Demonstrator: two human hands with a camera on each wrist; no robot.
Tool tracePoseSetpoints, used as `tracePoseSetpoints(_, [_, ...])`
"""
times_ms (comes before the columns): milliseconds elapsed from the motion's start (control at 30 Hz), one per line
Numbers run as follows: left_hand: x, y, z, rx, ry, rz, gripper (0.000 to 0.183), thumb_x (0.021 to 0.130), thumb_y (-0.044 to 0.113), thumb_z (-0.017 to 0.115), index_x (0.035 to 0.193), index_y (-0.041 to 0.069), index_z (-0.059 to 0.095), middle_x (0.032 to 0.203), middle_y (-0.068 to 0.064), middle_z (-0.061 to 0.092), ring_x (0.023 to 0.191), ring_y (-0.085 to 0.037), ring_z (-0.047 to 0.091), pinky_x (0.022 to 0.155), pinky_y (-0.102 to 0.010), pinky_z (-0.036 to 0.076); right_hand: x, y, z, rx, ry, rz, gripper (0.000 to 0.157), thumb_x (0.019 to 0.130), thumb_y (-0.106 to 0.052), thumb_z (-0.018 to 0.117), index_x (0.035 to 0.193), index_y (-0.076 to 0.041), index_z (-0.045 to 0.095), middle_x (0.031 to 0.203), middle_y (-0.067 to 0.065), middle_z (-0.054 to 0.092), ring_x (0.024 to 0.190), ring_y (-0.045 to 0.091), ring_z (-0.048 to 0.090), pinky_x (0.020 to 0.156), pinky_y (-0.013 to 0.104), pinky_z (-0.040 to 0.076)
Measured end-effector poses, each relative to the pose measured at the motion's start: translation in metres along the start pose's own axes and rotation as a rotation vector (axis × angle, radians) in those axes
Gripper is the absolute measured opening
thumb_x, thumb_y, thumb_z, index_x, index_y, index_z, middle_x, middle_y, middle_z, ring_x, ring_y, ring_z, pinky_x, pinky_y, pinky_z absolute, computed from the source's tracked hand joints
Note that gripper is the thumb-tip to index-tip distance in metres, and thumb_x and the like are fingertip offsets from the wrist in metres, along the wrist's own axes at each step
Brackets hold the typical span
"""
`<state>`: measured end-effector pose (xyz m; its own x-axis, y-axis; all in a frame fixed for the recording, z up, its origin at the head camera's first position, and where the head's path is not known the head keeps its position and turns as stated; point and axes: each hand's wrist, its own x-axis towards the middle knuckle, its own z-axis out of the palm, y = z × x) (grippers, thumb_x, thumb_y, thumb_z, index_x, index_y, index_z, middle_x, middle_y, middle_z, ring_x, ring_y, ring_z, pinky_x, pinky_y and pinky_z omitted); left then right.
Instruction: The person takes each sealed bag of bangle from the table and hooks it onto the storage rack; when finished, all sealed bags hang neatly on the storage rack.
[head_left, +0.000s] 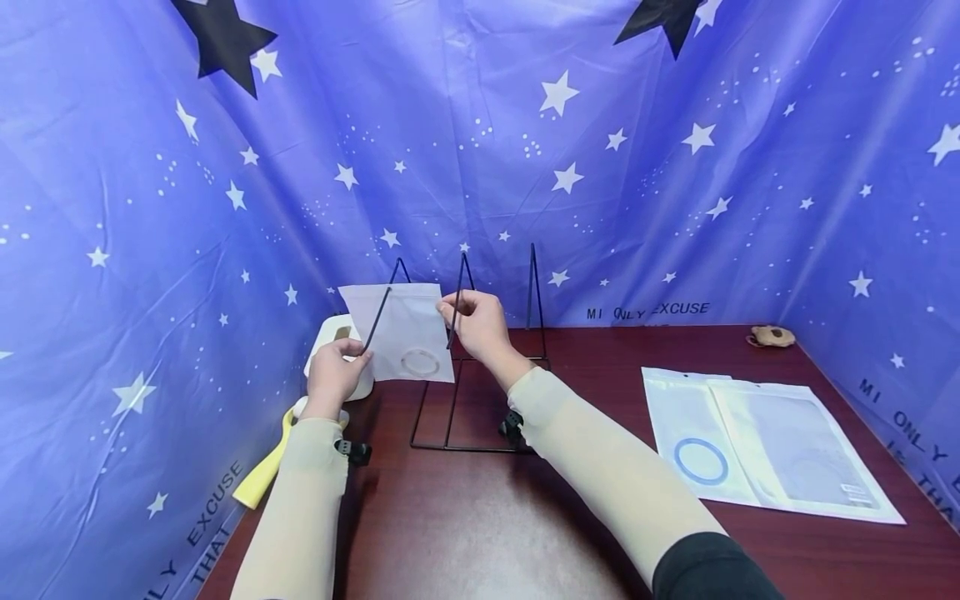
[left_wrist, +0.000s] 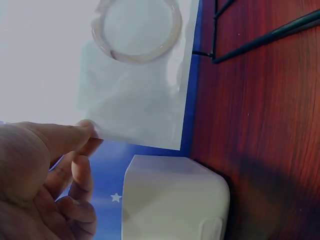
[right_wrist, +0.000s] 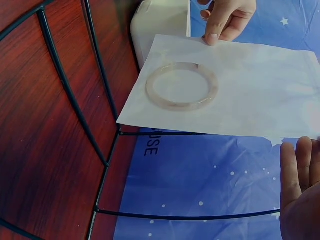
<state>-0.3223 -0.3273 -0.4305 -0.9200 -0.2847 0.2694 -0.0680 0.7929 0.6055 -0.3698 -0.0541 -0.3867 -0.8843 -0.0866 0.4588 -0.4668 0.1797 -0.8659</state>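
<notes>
A white, partly see-through bag point(head_left: 401, 325) hangs upright between my two hands at the black wire rack point(head_left: 468, 450). Inside its lower part lies a pale bangle point(left_wrist: 137, 57) with a brownish patch. My left hand point(head_left: 333, 379) pinches the bag's left edge between thumb and fingers. At the upper right edge, my right hand point(head_left: 483, 329) pinches the bag; its thumb is hidden in the right wrist view. The rack's left slanted rod crosses in front of the bag near its top hole. Whether the rod passes through that hole, I cannot tell.
On the right of the dark red table lie a bag with a blue ring point(head_left: 675, 400) and another clear-fronted bag point(head_left: 810, 442), overlapping. A white container point(head_left: 322, 333) stands behind my left hand, with a yellow-handled object point(head_left: 262, 475) nearer. A small tan item point(head_left: 772, 336) sits at the back right.
</notes>
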Motion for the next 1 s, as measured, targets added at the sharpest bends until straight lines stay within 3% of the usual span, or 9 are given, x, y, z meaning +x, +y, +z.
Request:
tracePoseSetpoints(533, [0.0003, -0.001, 0.0002, -0.006, -0.001, 0.003, 0.026, 0.098, 0.032, 0.075, 0.113, 0.011, 0.077, 0.114, -0.009, 0.077, 0.102, -0.03, 0.069, 0.091, -0.049, 0.051, -0.0024, -0.0017, -0.0021, -0.014, -0.015, 0.0, 0.012, 0.096, -0.028, 0.079, 0.097, -0.016, 0.082, 0.078, -0.004, 0.073, 0.077, 0.013, 0.065, 0.072, 0.03, 0.052])
tracePoseSetpoints(1000, [-0.0056, -0.0021, -0.0024, 0.036, 0.014, -0.001, 0.029, 0.099, 0.038, 0.072, 0.116, 0.015, 0.076, 0.114, -0.006, 0.076, 0.099, -0.027, 0.07, 0.087, -0.048, 0.051, -0.0063, 0.0007, -0.003, 0.002, -0.047, 0.013, 0.013, 0.095, -0.027, 0.08, 0.099, -0.015, 0.081, 0.078, -0.002, 0.071, 0.073, 0.014, 0.063, 0.067, 0.029, 0.05])
